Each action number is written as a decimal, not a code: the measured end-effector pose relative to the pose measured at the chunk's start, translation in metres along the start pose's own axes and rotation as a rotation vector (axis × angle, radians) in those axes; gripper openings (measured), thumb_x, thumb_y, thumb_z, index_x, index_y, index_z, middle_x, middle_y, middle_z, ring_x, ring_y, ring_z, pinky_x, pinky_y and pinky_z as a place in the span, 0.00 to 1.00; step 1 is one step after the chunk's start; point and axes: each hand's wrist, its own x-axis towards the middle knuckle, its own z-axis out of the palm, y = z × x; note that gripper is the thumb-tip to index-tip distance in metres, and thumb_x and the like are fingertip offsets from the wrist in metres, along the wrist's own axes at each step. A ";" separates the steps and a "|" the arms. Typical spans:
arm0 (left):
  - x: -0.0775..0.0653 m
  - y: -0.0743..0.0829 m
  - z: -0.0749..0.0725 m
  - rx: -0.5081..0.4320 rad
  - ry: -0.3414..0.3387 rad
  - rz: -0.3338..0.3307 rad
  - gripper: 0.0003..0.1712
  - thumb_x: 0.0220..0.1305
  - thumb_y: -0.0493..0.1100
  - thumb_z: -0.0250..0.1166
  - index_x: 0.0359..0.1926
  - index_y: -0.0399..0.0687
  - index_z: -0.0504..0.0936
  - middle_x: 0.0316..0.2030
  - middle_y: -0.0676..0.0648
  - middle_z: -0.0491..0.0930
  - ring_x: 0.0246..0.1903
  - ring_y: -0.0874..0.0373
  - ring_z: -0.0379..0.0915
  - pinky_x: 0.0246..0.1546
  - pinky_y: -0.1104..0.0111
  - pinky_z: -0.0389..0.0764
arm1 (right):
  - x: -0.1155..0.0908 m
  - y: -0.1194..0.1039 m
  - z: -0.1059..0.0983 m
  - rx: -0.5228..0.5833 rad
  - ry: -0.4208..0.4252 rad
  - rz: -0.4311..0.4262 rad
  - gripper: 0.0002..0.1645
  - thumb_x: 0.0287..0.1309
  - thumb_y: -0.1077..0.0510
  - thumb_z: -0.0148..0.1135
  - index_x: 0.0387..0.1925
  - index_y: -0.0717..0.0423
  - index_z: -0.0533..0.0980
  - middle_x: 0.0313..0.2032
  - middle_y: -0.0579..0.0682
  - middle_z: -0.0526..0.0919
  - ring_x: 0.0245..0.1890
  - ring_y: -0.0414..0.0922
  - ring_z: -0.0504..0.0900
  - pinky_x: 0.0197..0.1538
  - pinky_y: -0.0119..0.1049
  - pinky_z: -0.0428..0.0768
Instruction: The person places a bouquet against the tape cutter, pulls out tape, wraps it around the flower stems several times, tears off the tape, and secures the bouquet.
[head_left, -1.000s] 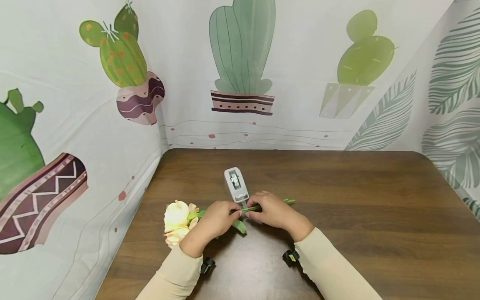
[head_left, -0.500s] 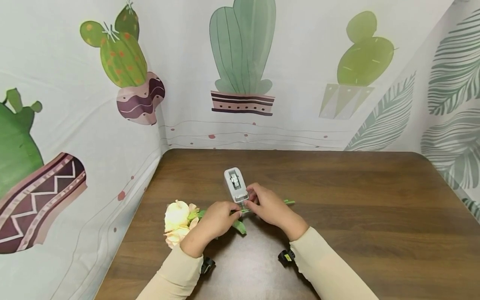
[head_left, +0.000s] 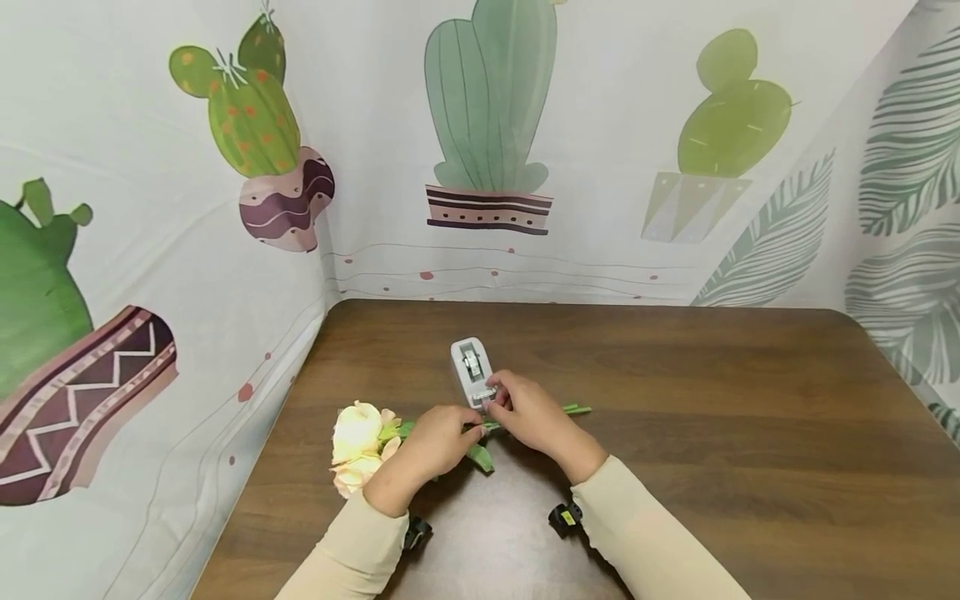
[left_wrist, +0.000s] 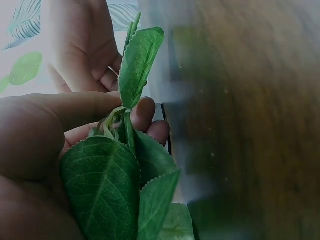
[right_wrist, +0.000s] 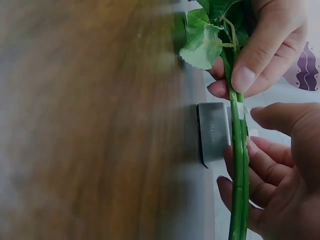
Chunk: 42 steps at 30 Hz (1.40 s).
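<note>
In the head view, the bunch of flowers (head_left: 356, 435) lies on the worktop (head_left: 720, 400), its pale cream and peach blossoms near the person's left forearm, its green stems (head_left: 576, 409) running under both hands and coming out beyond the right one; the left hand (head_left: 435, 447) pinches the stems between thumb and forefinger, with a green leaf (head_left: 480, 457) showing just below its fingertips; the right hand (head_left: 538, 423) is at the near end of a pale tape dispenser (head_left: 467, 385), thumb and forefinger a little apart beside the cutter; both sleeves (head_left: 645, 529) are cream, with a black device (head_left: 564, 519) at each wrist; behind stands a white cloth backdrop (head_left: 600, 100) printed with cacti and feathery leaves.

In the left wrist view, the left hand's thumb lies along the stems with the other fingertips showing on the far side, holding them narrowly; serrated leaves hang in front, and part of the right hand shows behind.

In the right wrist view, the left hand grips the stems just below the leaves; a strip of clear tape (right_wrist: 240, 110) lies against them; the right hand's fingers are loosely bent and parted, some of them reaching behind the stems; the dispenser stands just past the stems, its side bearing blurred lettering.
</note>
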 end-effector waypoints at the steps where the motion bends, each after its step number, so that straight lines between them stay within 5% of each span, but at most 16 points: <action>1: 0.000 0.000 0.000 0.001 0.000 0.002 0.07 0.69 0.41 0.64 0.35 0.49 0.88 0.34 0.51 0.88 0.34 0.55 0.83 0.38 0.60 0.80 | 0.001 0.000 0.000 0.003 0.004 0.005 0.17 0.67 0.55 0.63 0.54 0.58 0.76 0.31 0.44 0.81 0.29 0.36 0.75 0.37 0.31 0.75; 20: 0.001 0.000 0.002 0.020 0.015 0.018 0.07 0.69 0.41 0.64 0.34 0.50 0.87 0.33 0.50 0.87 0.35 0.54 0.83 0.37 0.59 0.79 | 0.003 -0.002 0.005 0.148 0.062 0.109 0.14 0.61 0.60 0.67 0.48 0.59 0.79 0.29 0.46 0.85 0.27 0.36 0.78 0.35 0.31 0.77; 42: 0.001 -0.002 0.004 0.025 0.021 0.017 0.07 0.68 0.42 0.64 0.33 0.50 0.87 0.33 0.51 0.87 0.34 0.55 0.82 0.37 0.60 0.79 | 0.003 0.002 0.013 0.190 0.078 0.119 0.14 0.63 0.60 0.67 0.49 0.57 0.78 0.29 0.46 0.84 0.27 0.36 0.77 0.34 0.30 0.77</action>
